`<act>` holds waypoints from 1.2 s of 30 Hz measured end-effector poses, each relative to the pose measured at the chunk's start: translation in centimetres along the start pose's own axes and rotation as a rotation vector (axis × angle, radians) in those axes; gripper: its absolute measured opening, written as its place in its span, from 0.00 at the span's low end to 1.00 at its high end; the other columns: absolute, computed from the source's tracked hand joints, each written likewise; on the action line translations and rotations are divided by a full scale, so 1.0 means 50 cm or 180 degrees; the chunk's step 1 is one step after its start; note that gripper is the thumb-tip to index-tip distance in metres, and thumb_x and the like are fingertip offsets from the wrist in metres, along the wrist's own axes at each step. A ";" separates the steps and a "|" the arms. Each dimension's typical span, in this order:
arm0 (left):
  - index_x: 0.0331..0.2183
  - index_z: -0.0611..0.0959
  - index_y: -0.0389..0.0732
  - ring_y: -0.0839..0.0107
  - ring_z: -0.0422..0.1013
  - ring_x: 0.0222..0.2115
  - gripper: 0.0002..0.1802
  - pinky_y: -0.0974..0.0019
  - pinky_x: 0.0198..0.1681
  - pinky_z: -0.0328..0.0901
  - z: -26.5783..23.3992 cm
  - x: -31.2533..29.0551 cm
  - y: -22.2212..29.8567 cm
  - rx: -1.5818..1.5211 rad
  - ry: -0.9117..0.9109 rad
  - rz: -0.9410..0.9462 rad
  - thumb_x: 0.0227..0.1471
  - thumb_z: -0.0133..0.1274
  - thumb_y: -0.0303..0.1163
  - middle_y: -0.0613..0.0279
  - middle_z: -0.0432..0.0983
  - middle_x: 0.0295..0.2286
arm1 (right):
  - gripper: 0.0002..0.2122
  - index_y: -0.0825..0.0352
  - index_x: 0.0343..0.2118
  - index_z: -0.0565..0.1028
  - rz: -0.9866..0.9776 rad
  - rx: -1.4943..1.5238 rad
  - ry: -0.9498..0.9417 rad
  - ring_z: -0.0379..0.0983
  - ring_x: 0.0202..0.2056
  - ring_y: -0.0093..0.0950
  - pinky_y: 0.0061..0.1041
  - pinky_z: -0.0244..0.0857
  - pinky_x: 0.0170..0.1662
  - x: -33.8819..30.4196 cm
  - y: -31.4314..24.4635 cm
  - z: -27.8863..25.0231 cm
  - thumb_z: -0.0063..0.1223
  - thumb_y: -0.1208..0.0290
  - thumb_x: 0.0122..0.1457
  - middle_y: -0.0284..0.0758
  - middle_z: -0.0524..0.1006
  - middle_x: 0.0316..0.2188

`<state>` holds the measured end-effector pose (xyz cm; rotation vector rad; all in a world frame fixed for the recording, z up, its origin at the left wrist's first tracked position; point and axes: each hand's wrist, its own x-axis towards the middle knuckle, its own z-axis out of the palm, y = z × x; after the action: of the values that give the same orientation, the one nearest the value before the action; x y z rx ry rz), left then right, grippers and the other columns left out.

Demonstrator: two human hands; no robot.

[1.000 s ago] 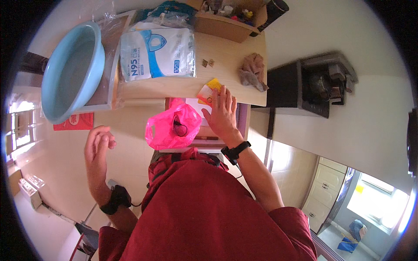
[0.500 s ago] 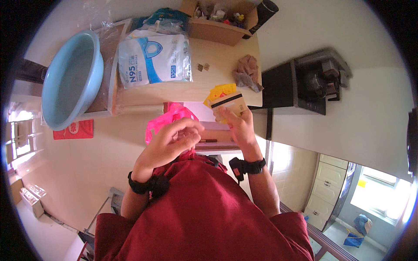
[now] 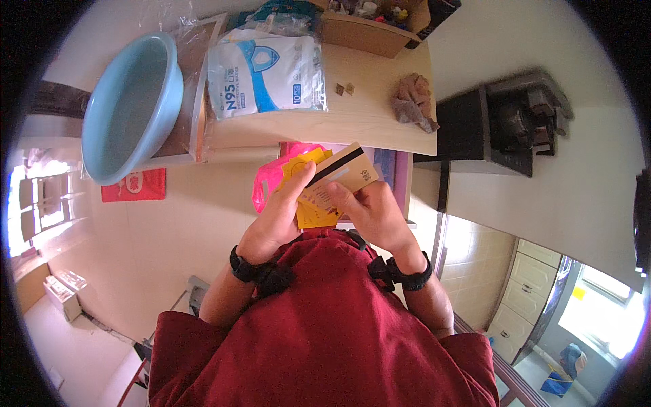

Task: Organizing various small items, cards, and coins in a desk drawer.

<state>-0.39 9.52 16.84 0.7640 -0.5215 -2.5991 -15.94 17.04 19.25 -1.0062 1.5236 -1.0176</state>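
In front of my shirt, both hands meet at a small stack of cards. A beige card with a black stripe lies on top, tilted, and my right hand pinches it with the thumb across its face. Beneath and beside it are yellow cards. My left hand grips their left side, its thumb on the upper part; its other fingers are mostly hidden under the stack. Just behind the left hand, a bright pink plastic bag hangs at an open drawer below the table.
On the wooden table sit a white-and-blue mask package, a crumpled brown cloth, two small brown bits and a cardboard box of small items. A light-blue basin stands left; a black appliance stands right.
My right hand has brought the cards left and down toward my body. The left hand, bent and empty before, now grips the yellow cards. The view has shifted slightly.
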 end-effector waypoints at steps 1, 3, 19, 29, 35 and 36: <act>0.55 0.68 0.44 0.64 0.70 0.46 0.28 0.58 0.48 0.67 -0.001 -0.003 0.001 -0.0048 -0.0028 -0.0024 0.60 0.38 0.52 0.57 0.72 0.47 | 0.16 0.76 0.33 0.75 -0.0047 -0.0335 0.0158 0.72 0.21 0.22 0.25 0.67 0.25 0.000 -0.006 0.003 0.53 0.63 0.59 0.40 0.77 0.20; 0.54 0.68 0.44 0.66 0.71 0.45 0.27 0.60 0.47 0.68 0.021 -0.008 0.012 -0.0192 0.0010 0.0029 0.61 0.39 0.51 0.57 0.71 0.47 | 0.15 0.76 0.34 0.75 -0.0024 -0.0443 0.0335 0.74 0.22 0.24 0.25 0.67 0.25 -0.001 -0.009 0.008 0.55 0.64 0.58 0.40 0.78 0.21; 0.50 0.71 0.33 0.67 0.72 0.46 0.28 0.65 0.48 0.66 -0.030 -0.042 0.021 0.3608 0.0019 0.1920 0.43 0.55 0.19 0.50 0.73 0.45 | 0.28 0.68 0.51 0.70 -0.1073 -0.1157 -0.0219 0.70 0.47 0.37 0.28 0.65 0.49 -0.050 -0.080 -0.031 0.53 0.87 0.41 0.44 0.70 0.46; 0.47 0.73 0.36 0.72 0.76 0.32 0.22 0.67 0.34 0.73 0.014 -0.035 0.032 0.0884 0.0260 0.0359 0.55 0.52 0.39 0.60 0.77 0.33 | 0.16 0.69 0.47 0.69 -0.0013 0.0141 0.0469 0.67 0.29 0.15 0.13 0.61 0.30 -0.029 0.005 -0.036 0.54 0.84 0.54 0.30 0.70 0.35; 0.46 0.73 0.40 0.68 0.76 0.33 0.19 0.67 0.35 0.72 -0.029 -0.027 0.030 0.0369 -0.0056 0.0083 0.57 0.48 0.40 0.58 0.77 0.34 | 0.24 0.69 0.48 0.57 -0.0224 0.1513 0.0720 0.75 0.32 0.26 0.23 0.74 0.33 -0.022 -0.010 -0.023 0.53 0.89 0.50 0.39 0.72 0.37; 0.46 0.73 0.40 0.68 0.76 0.34 0.18 0.67 0.36 0.72 -0.024 -0.032 0.028 0.0444 0.0145 0.0201 0.57 0.47 0.39 0.57 0.77 0.34 | 0.20 0.71 0.46 0.60 -0.0162 0.1569 0.0728 0.75 0.32 0.28 0.26 0.75 0.32 -0.023 -0.012 -0.025 0.52 0.88 0.51 0.40 0.73 0.35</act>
<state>1.90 8.77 17.20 0.8354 -0.7077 -2.5014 -16.96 18.10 20.31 -0.5969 1.3304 -1.4943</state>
